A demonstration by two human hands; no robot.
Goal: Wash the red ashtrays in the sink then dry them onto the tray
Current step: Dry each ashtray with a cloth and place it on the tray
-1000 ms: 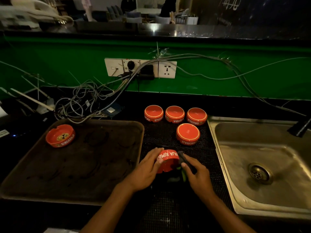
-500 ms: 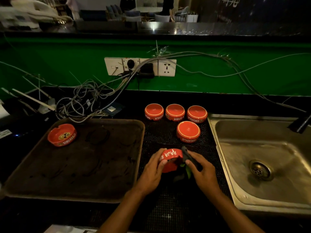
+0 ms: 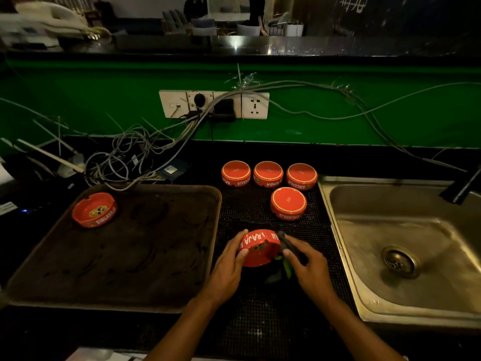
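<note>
Red ashtray (image 3: pixel 259 250) is tilted on its side above the black mat (image 3: pixel 260 321), between tray (image 3: pixel 125 295) and sink (image 3: pixel 346 256), near edge of desk; left hand (image 3: pixel 229 267) grips it with fingers curled round the rim, right hand (image 3: pixel 309 269) pinches a dark cloth (image 3: pixel 287 246) against its right side. One upright ashtray (image 3: pixel 95 209) sits at the tray's far-left corner. Four upside-down ashtrays (image 3: pixel 288 203) rest farther back on the mat.

Both hands (image 3: pixel 229 267) (image 3: pixel 309 269) forward, fingers curled

Tangled cables (image 3: pixel 130 157) hang below the wall sockets (image 3: pixel 214 104).
</note>
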